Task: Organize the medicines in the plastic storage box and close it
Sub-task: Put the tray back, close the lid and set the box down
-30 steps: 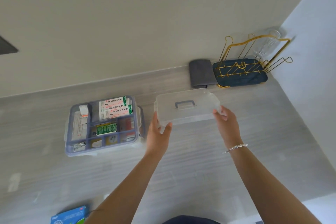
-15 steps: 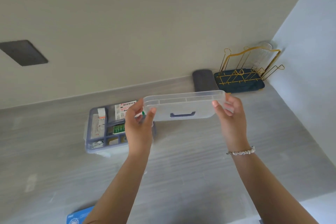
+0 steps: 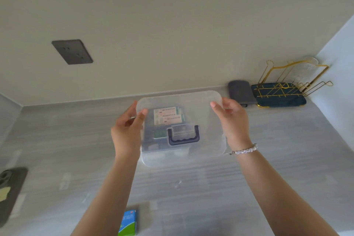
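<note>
Both hands clamped on the clear lid (image 3: 203, 120), left hand (image 3: 128, 130) and right hand (image 3: 230, 120) at its ends, held over the storage box on the bench (image 3: 268, 159), medicine packs (image 3: 167, 116) blurred through it, box walls hidden.

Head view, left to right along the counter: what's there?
Dark phone at the left edge → blue-green box → left hand → translucent lid → right hand → grey cloth → gold wire rack on its dark tray.
</note>
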Motion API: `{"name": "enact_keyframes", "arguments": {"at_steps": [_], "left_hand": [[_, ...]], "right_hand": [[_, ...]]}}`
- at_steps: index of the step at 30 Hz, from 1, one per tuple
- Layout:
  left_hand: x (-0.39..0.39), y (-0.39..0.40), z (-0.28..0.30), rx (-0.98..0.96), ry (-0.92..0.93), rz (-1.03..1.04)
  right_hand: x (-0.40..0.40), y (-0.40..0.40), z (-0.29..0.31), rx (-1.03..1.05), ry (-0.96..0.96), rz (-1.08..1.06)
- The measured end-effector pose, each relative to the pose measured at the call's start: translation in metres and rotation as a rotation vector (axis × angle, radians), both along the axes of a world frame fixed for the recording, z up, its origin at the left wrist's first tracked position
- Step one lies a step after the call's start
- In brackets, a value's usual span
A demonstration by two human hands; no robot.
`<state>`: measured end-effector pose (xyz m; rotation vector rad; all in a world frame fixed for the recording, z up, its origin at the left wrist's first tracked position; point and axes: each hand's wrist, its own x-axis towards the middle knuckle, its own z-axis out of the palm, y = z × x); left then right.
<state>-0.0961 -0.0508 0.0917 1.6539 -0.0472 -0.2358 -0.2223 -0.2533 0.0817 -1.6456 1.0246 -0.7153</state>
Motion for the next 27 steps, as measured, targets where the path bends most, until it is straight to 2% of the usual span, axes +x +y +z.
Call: {"name": "enact_keyframes", "arguments": {"at_steps": [3,5,9,12,17,21,27], "left_hand": [[0.022,0.015,-0.011,0.055,0.041,0.084],[0.035,0.023,-0.019,0.106,0.063,0.097],[0.056,0.035,-0.040,0.124,0.084,-0.024],[0.068,0.038,-0.056,0.142,0.082,-0.095],[0.078,0.036,-0.081,0.178,0.131,-0.081],[0.078,0.031,-0.092,0.200,0.098,-0.119],[0.083,0.029,-0.106,0.284,0.093,-0.112]], "right_hand": [[0.021,0.015,-0.015,0.020,0.055,0.111],[0.033,0.023,-0.024,0.037,0.050,0.100],[0.054,0.028,-0.041,0.067,0.049,0.006],[0.067,0.026,-0.052,0.116,0.065,0.040],[0.077,0.023,-0.068,0.138,0.121,0.142],[0.074,0.024,-0.081,0.146,0.159,0.162],[0.072,0.028,-0.086,0.059,0.152,0.232]]}}
